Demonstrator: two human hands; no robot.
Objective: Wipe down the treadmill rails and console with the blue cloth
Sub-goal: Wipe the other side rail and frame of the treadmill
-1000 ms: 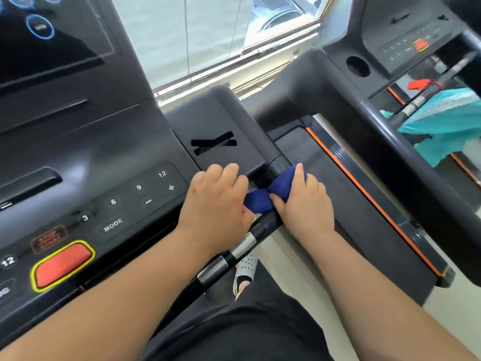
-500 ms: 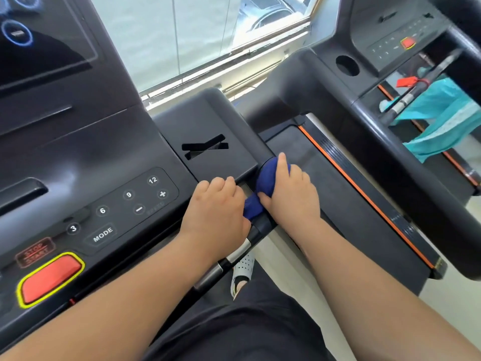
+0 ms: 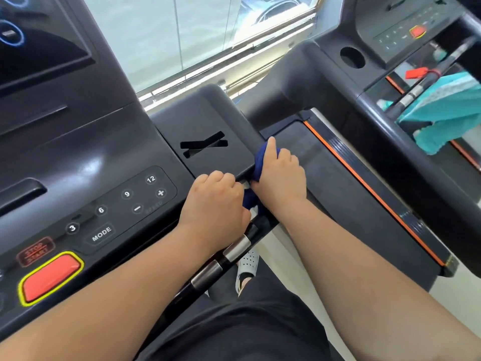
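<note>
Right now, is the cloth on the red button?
No, the right hand grips the cloth on the rail, apart from the red button.

Reaches forward with both bare forearms, converging toward the middle. Curls left grip into a knuckles-up fist, thumb side against the blue cloth, fingers' hold out of sight. Wraps right grip around the cloth, one finger stretched forward on top, remaining fingers curled.

Cloth: on rail, at right edge of console.
Left hand: just left of right hand.
</note>
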